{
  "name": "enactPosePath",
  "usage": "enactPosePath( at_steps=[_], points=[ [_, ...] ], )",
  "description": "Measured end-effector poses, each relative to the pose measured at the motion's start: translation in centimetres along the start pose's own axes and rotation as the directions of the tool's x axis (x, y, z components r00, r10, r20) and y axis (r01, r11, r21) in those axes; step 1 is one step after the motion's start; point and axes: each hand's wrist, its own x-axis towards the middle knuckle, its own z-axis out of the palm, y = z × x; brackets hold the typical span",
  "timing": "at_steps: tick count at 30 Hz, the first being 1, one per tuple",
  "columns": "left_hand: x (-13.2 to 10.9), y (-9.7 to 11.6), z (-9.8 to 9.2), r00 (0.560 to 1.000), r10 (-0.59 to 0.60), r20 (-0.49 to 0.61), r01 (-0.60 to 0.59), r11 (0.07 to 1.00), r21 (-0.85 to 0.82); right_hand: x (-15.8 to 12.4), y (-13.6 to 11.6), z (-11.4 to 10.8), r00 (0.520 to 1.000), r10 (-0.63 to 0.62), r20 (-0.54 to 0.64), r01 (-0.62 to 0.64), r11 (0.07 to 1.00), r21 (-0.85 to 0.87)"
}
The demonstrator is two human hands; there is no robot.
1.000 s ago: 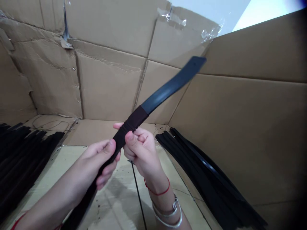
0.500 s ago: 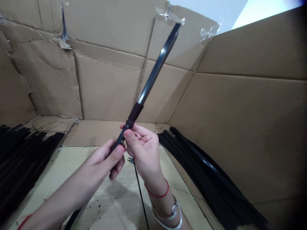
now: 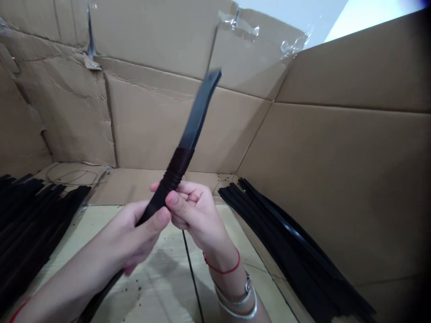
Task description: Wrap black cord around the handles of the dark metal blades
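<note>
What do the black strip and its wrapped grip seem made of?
The black strip looks like coated metal or stiff plastic: flat, with a soft sheen; the picture can't settle which. The wrapped grip looks like dark brown cord, its separate coils showing.

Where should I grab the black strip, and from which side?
Probably the cord-wrapped section of the black strip, coming from below, where your right hand is: the ridged binding looks thicker and easier to hold than the thin, flat tip above it.
</note>
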Motion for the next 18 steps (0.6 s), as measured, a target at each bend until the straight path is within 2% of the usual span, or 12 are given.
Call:
enactPosePath(
  at_steps=[1, 3, 5, 7, 8, 9, 11, 12, 13, 14, 16, 18],
  points=[
    [-0.1, 0.0, -0.1, 0.988, -0.033, 0.148, 0.047, 0.995, -0.092, -0.2, -0.1, 0.1, 1.0, 0.014, 0.01, -0.014, 1.0, 0.013],
    [-0.1, 0.0, -0.3, 0.98, 0.009, 0.199, 0.018, 0.991, -0.133, -0.3, -0.1, 0.3, 0.998, -0.023, -0.065, 0.024, 1.0, 0.013],
    [0.0, 0.1, -0.3, 0.992, 0.111, -0.051, -0.11, 0.993, 0.038, -0.1, 0.4, 0.4, 0.981, -0.093, -0.172, 0.091, 0.996, -0.021],
    [0.2, 0.2, -0.4, 0.921, 0.235, -0.311, -0.15, 0.95, 0.275, 0.1, 0.8, 0.4, 0.97, -0.13, -0.207, 0.122, 0.991, -0.053],
    [0.2, 0.3, -0.4, 0.903, 0.253, -0.348, -0.144, 0.94, 0.308, 0.2, 0.9, 0.3, 0.974, -0.129, -0.186, 0.12, 0.991, -0.056],
    [0.2, 0.3, -0.5, 0.927, 0.21, -0.31, -0.13, 0.957, 0.26, 0.3, 0.9, 0.2, 0.981, -0.121, -0.149, 0.114, 0.992, -0.055],
    [0.3, 0.3, -0.5, 0.999, 0.028, -0.028, -0.028, 1.0, -0.015, 0.3, 0.7, 0.1, 0.99, -0.118, -0.077, 0.113, 0.992, -0.062],
    [0.4, 0.3, -0.5, 0.99, -0.026, 0.136, 0.046, 0.989, -0.143, 0.2, 0.6, 0.1, 0.988, -0.134, -0.075, 0.128, 0.989, -0.075],
    [0.6, 0.2, -0.4, 0.975, -0.034, 0.219, 0.083, 0.972, -0.218, 0.2, 0.5, 0.1, 0.982, -0.16, -0.1, 0.151, 0.984, -0.097],
    [0.7, 0.1, -0.4, 0.98, -0.013, 0.201, 0.061, 0.97, -0.236, 0.2, 0.5, 0.1, 0.97, -0.193, -0.148, 0.176, 0.977, -0.122],
    [0.9, 0.1, -0.1, 0.997, 0.077, -0.033, -0.081, 0.987, -0.142, 0.1, 0.5, 0.1, 0.94, -0.239, -0.244, 0.205, 0.966, -0.157],
    [0.7, 0.3, 0.1, 0.979, 0.079, -0.186, -0.097, 0.991, -0.09, 0.1, 0.4, 0.1, 0.948, -0.206, -0.242, 0.175, 0.974, -0.145]
  ],
)
